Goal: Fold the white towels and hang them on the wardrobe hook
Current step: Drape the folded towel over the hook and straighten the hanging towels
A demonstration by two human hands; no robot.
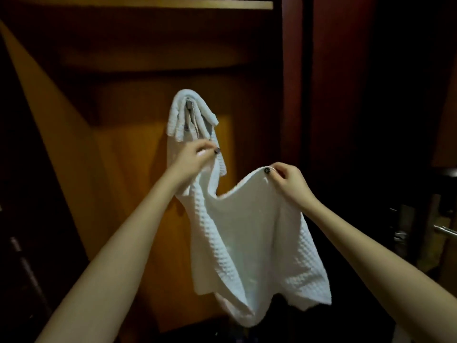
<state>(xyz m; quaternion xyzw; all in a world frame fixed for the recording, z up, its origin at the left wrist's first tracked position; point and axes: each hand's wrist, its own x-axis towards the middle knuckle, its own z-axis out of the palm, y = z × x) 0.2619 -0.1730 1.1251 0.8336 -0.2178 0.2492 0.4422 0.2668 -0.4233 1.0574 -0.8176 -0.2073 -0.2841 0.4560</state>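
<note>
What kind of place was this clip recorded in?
Probably an open wardrobe, perhaps a hotel room's: wooden shelf above, metal hook carrying a white towel on the back panel, lever door handle at right.

The left hand (195, 157) and right hand (286, 179) each pinch a top corner of the held towel (247, 243). Between the two grips its edge sags, leaving an open dip to reach through. Below both grips the cloth hangs wide and blocks the way down. Just above and behind the left grip, the hung towel (178, 120) is bunched over the hook (188, 103), with only a bit of metal showing between its folds. Beyond both grips the wooden back panel (118, 169) closes the way forward. Well above, the shelf (148, 4) caps the space, with open room under it. Right of the right grip stands a dark red post (291, 95); a metal handle (445, 230) sits well apart, lower right.
</note>
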